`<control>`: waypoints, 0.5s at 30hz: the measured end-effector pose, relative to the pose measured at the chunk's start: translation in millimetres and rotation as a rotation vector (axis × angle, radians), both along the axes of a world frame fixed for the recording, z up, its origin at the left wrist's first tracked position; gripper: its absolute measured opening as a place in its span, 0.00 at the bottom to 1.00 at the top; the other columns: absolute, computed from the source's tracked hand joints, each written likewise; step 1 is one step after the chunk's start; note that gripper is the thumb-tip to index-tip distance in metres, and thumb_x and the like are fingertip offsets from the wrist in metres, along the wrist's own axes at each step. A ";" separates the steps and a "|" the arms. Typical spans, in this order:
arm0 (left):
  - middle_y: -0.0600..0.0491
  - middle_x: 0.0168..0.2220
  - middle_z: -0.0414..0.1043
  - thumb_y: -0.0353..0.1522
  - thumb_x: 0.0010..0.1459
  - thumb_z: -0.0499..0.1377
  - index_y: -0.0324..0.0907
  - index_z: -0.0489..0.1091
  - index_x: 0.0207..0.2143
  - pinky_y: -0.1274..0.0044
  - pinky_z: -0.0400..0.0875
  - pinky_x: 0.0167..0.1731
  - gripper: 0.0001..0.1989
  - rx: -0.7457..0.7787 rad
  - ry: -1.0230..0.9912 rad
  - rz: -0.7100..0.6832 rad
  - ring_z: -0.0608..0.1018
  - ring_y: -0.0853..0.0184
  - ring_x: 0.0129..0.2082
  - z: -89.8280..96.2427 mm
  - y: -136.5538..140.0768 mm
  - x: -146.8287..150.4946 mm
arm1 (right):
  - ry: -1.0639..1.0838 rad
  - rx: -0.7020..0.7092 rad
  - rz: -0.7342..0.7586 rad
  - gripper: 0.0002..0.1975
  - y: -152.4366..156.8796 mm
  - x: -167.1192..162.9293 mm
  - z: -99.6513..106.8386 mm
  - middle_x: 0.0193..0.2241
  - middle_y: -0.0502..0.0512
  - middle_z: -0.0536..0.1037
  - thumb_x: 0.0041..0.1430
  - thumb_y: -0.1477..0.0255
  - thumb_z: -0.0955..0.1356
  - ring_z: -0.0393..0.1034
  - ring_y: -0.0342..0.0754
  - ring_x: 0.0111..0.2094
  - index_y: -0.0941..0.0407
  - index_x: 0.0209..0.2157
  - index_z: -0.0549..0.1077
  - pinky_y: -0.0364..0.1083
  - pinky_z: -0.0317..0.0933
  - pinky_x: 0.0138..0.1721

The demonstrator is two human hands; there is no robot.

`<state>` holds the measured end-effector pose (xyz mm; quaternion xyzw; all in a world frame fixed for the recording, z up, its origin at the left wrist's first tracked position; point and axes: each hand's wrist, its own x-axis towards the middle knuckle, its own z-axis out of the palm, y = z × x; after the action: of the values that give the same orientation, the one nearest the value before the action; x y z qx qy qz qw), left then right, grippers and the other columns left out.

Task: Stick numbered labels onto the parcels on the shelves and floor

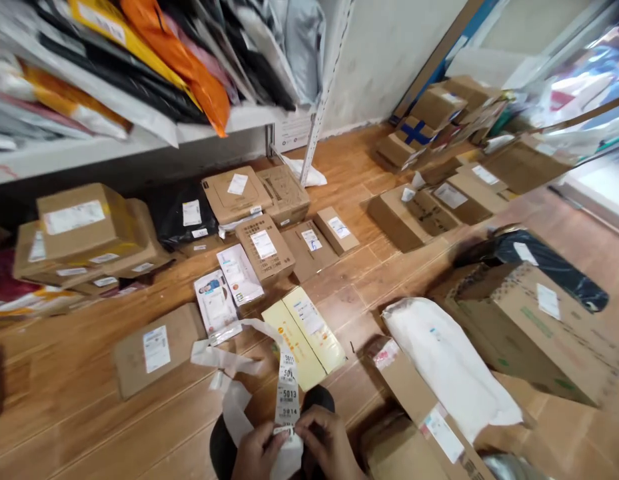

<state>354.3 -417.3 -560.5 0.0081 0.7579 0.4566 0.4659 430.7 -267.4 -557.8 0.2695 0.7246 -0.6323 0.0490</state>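
Note:
A long strip of numbered barcode labels [288, 395] runs up from my hands and curls back over the floor to the left. Printed numbers such as 5013 and 5014 show on it. My left hand [256, 450] pinches the strip's edge at the bottom middle of the head view. From the other side, my right hand [326, 440] closes thumb and finger on a label at the same spot. Just beyond the strip lies a pale yellow box [309, 333] with a white shipping label. A flat brown carton [156, 347] rests to the left.
Bagged parcels fill a white shelf [249, 120] at upper left. Below it stand stacked cartons [84, 227] and a black parcel [182, 213]. To my right lie a white bagged parcel [449, 360] and a large carton [529, 327]. More boxes [434, 113] line the back wall.

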 end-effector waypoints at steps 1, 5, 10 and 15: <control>0.54 0.22 0.74 0.49 0.49 0.57 0.43 0.71 0.21 0.76 0.64 0.29 0.19 0.007 0.003 -0.034 0.73 0.62 0.27 -20.1 4.2 -6.2 | -0.013 0.005 -0.020 0.12 2.4 -2.4 -21.4 0.24 0.57 0.76 0.54 0.62 0.68 0.70 0.50 0.27 0.55 0.25 0.76 0.46 0.62 0.30; 0.54 0.19 0.68 0.47 0.50 0.55 0.41 0.69 0.18 0.77 0.59 0.26 0.20 -0.017 0.046 -0.175 0.68 0.66 0.24 -87.6 14.9 -27.5 | 0.046 0.043 0.008 0.11 12.8 -12.1 -85.8 0.27 0.58 0.77 0.56 0.64 0.67 0.71 0.50 0.30 0.54 0.26 0.76 0.46 0.62 0.32; 0.58 0.16 0.58 0.47 0.48 0.57 0.38 0.66 0.16 0.78 0.51 0.21 0.22 0.058 -0.106 -0.433 0.60 0.72 0.20 -146.0 29.9 -45.9 | 0.082 0.026 0.079 0.11 40.2 -8.9 -124.4 0.24 0.55 0.74 0.57 0.64 0.67 0.68 0.45 0.27 0.56 0.25 0.74 0.43 0.60 0.29; 0.61 0.14 0.52 0.43 0.43 0.62 0.38 0.64 0.15 0.80 0.47 0.20 0.19 0.138 -0.210 -0.837 0.57 0.75 0.19 -185.8 57.1 -55.2 | 0.177 -0.089 0.107 0.16 63.1 3.3 -150.5 0.23 0.54 0.74 0.54 0.60 0.69 0.67 0.43 0.26 0.59 0.25 0.74 0.42 0.59 0.28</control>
<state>299.0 -360.3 -746.3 0.2992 0.6057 0.2763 0.6836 434.0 -204.3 -708.3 0.1712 0.7107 -0.6816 0.0303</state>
